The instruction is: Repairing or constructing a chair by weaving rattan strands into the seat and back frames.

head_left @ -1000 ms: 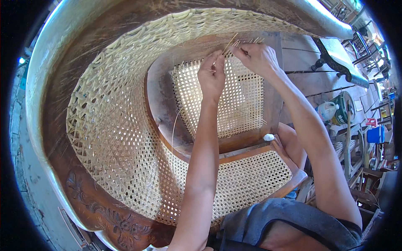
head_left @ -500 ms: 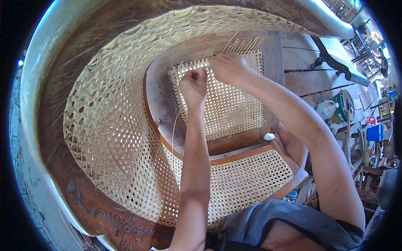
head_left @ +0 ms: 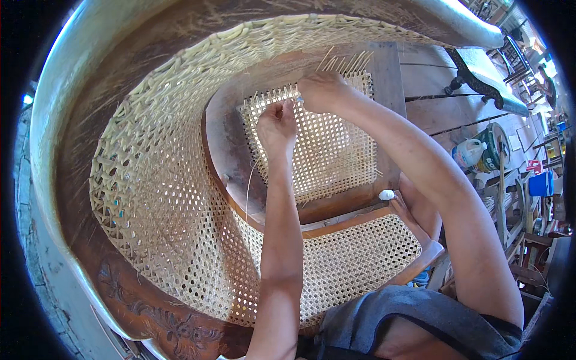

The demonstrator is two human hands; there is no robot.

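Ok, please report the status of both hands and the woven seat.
Left hand curled over woven seat. Right hand near seat's far edge, grip hidden. Loose cane ends jutting past that edge.

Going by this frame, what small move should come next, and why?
Perhaps the right hand should shift rightward to the loose cane ends: they jut beyond the far edge of the woven seat, close by, while the left hand is over that seat. Whether the right hand holds anything is hidden.
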